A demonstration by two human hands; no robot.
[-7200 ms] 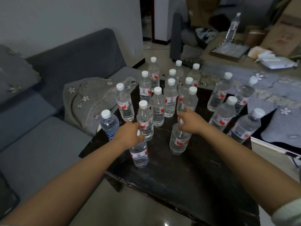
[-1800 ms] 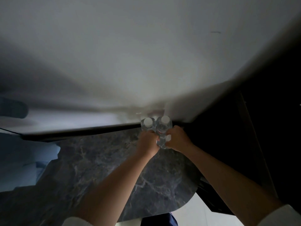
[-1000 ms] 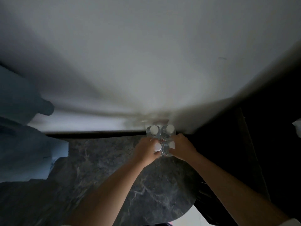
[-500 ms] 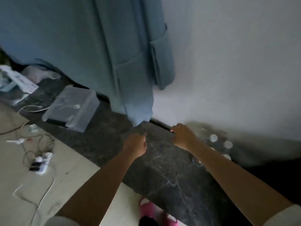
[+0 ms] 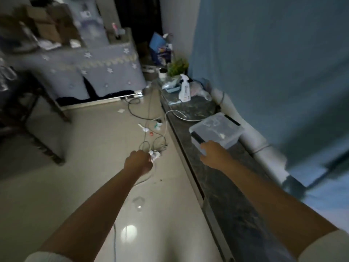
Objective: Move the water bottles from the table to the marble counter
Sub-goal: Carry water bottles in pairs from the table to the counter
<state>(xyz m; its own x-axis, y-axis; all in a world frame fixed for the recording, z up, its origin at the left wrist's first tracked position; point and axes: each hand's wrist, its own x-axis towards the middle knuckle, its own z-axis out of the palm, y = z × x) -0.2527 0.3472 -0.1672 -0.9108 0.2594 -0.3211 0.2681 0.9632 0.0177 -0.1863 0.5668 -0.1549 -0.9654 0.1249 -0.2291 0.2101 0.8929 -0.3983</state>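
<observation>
Turning off the marble counter, you carried nothing: left hand loosely curled, right hand relaxed open; bottles lay out of frame, the dark table far left, nearer your left hand.

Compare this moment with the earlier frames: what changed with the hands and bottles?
Both hands let go of the bottles set at the counter's wall end. The left hand and right hand now hold nothing; the view has turned away, with no bottles visible. The marble counter stays alongside.
</observation>
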